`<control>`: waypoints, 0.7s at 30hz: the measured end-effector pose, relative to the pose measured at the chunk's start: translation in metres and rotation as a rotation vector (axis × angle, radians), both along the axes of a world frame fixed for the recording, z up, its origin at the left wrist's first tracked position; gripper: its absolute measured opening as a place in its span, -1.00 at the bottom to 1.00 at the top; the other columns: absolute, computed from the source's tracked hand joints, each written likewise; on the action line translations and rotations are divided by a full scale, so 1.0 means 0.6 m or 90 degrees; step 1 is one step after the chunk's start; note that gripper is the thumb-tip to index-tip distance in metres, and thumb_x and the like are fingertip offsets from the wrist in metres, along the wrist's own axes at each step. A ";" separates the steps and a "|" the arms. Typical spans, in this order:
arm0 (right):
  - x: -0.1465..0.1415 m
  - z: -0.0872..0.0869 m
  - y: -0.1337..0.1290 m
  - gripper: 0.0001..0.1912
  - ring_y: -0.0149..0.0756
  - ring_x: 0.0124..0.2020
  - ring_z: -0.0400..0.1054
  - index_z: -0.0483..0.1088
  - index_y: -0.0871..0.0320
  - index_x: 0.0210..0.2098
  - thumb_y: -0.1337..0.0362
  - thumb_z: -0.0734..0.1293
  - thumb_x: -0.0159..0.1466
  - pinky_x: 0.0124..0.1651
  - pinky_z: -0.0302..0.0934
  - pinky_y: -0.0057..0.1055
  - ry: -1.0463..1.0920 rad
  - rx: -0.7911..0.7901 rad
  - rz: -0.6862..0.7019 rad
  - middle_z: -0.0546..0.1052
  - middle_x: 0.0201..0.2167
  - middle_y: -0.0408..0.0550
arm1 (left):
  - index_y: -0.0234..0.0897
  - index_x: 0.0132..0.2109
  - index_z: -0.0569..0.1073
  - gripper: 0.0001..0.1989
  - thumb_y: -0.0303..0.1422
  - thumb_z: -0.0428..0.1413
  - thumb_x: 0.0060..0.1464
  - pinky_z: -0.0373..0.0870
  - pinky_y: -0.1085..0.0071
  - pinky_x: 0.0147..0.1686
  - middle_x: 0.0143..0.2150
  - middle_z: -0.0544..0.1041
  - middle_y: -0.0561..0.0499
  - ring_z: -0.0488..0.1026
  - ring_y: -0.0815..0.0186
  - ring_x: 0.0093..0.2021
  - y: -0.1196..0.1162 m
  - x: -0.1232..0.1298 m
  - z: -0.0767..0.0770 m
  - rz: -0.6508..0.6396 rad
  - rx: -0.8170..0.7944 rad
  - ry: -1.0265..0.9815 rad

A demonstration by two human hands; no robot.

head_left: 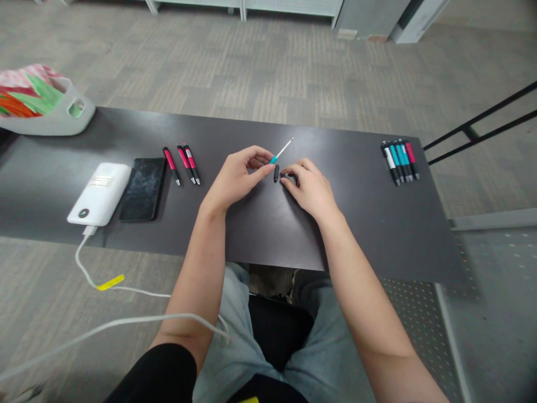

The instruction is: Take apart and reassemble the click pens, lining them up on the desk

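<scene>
My left hand (243,174) is closed around a teal pen barrel (273,160), mostly hidden by the fingers. A thin white refill (286,148) sticks out of it, pointing up and to the right. Between my hands a short black pen grip (276,173) lies on the dark table (268,235). Just right of that piece, my right hand (309,187) has its thumb and forefinger drawn together low over the tabletop. Something small and dark shows at those fingertips, too small to name.
Several teal, white and pink pens (400,162) lie in a row at the right. Pink pens (188,164), a black phone (143,189) and a white power bank (99,193) with a cable (138,320) are at the left. A white basket (71,115) occupies the far left corner.
</scene>
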State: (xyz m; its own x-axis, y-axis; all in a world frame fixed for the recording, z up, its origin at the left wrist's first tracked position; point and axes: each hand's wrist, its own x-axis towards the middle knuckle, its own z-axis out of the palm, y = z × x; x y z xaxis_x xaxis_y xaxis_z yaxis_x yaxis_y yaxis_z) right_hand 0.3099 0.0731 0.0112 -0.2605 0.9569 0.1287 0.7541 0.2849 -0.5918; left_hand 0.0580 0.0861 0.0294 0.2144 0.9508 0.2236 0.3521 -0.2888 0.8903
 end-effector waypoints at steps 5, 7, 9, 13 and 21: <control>0.012 -0.013 0.016 -0.91 -0.03 -0.18 0.64 0.70 -0.04 -0.04 0.29 0.61 0.50 0.13 0.61 -0.02 0.153 -0.024 -0.012 0.82 -0.02 0.00 | -0.15 0.05 0.81 -0.84 -0.24 0.45 0.41 0.74 0.14 0.20 -0.01 0.91 -0.07 0.81 0.07 0.02 0.000 0.001 -0.001 -0.020 -0.016 0.008; 0.018 -0.020 0.027 -0.92 -0.05 -0.18 0.65 0.71 -0.06 -0.04 0.21 0.62 0.49 0.09 0.63 -0.04 0.259 -0.004 -0.047 0.83 -0.07 -0.04 | -0.14 0.05 0.82 -0.82 -0.21 0.45 0.40 0.74 0.13 0.20 -0.03 0.91 -0.06 0.80 0.06 0.00 0.000 0.000 -0.002 -0.030 -0.021 0.013; 0.024 -0.026 0.039 -0.80 -0.07 -0.16 0.66 0.71 -0.07 -0.02 0.04 0.67 0.48 0.05 0.64 -0.06 0.375 0.036 -0.095 0.84 -0.05 -0.05 | -0.13 0.05 0.83 -0.80 -0.18 0.45 0.39 0.74 0.12 0.19 -0.04 0.91 -0.06 0.79 0.06 -0.01 -0.001 0.001 -0.002 -0.035 -0.025 0.017; 0.031 -0.033 0.057 -0.48 -0.08 -0.10 0.68 0.69 -0.08 -0.02 -0.30 0.76 0.38 0.07 0.68 -0.08 0.522 0.080 -0.133 0.81 -0.06 -0.05 | -0.14 0.04 0.84 -0.78 -0.16 0.46 0.37 0.73 0.14 0.15 0.00 0.91 -0.08 0.78 0.06 -0.02 -0.001 0.002 -0.002 -0.048 -0.033 0.025; 0.038 -0.047 0.063 -0.35 -0.08 -0.10 0.68 0.65 -0.10 0.15 -0.42 0.73 0.44 0.03 0.70 -0.08 0.507 0.083 -0.132 0.80 0.01 0.00 | -0.08 0.00 0.86 -0.79 -0.11 0.47 0.36 0.76 0.12 0.11 -0.06 0.90 -0.06 0.78 0.06 -0.08 0.001 0.004 -0.008 -0.063 0.009 0.010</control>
State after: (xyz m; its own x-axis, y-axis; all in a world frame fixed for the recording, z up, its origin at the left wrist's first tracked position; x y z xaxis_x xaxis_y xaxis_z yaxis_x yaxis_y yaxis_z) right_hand 0.3326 0.1108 -0.0173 0.1355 0.9401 0.3127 0.1684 0.2892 -0.9423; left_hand 0.0603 0.0868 0.0245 0.3105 0.9217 0.2324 0.3346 -0.3348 0.8809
